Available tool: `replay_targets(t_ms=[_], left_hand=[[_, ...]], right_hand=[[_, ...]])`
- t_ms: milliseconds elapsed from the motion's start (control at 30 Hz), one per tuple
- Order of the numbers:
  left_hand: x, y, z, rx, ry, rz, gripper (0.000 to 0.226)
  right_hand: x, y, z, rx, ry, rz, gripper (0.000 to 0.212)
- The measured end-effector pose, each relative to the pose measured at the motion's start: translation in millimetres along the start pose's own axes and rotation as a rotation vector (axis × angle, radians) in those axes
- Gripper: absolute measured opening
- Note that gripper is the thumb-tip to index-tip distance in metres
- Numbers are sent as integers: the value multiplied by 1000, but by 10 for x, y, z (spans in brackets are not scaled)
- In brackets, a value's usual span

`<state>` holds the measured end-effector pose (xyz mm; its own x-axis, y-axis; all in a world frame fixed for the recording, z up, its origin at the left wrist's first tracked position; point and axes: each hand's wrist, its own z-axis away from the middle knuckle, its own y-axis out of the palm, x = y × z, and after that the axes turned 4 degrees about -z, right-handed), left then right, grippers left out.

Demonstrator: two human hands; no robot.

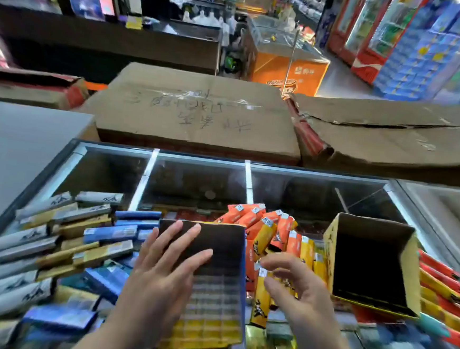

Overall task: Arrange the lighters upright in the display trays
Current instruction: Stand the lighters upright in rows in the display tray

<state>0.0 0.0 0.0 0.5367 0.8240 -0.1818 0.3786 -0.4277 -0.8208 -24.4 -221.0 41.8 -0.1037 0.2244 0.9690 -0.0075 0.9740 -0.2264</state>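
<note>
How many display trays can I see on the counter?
2. One gridded tray lies in the middle under the left hand. One empty tray stands tilted at the right. Others may be hidden.

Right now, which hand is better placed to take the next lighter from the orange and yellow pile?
The right hand: it hovers at the lighter pile, while the left hand rests on the gridded tray.

Cardboard, glass and glossy wrappers on a shop counter

The tray (pixel 215 289) was printed cardboard with a gridded insert; the box (pixel 411 274) plain matt cardboard inside. Lighters (pixel 260 298) wore glossy plastic wrap. The counter (pixel 195 182) was smooth reflective glass in metal framing; cartons (pixel 195 108) at its far edge were rough brown cardboard.
</note>
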Motion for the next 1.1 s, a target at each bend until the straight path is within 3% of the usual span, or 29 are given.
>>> replay_targets(t_ms=[200,267,600,933,1100], left_hand=[[145,78,-98,-71,-390,315,88],[191,128,-95,-94,-471,425,94],[239,213,-179,-140,-583,799,61],[249,279,-118,-133,-481,733,65],[181,220,-146,-121,-572,713,65]], right_hand=[[-173,307,-404,8,-142,212,59],[-262,374,-463,42,-178,232,64],[-502,503,-539,20,-283,287,64],[-535,426,-525,-20,-358,350,63],[-318,352,-532,-241,-429,381,42]])
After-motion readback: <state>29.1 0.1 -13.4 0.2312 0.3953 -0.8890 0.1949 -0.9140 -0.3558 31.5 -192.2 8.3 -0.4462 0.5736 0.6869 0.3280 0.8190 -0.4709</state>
